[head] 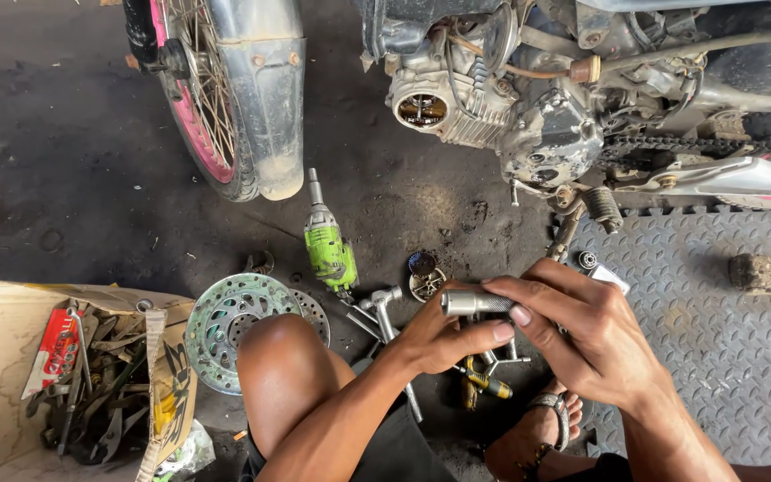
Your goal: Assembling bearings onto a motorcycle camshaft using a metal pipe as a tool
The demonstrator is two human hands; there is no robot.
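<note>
Plainly, I have both grips clamped on the steel socket, left hand and right hand steadying it below the engine, above scattered floor tools.

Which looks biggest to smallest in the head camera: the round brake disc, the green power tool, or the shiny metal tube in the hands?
1. Brake disc, largest.
2. Green power tool.
3. Metal tube, smallest, though it is nearer the camera, held by both hands.

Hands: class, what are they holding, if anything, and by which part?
A short metal cylinder: the left hand grips its left end, and the right hand pinches its right end.
</note>
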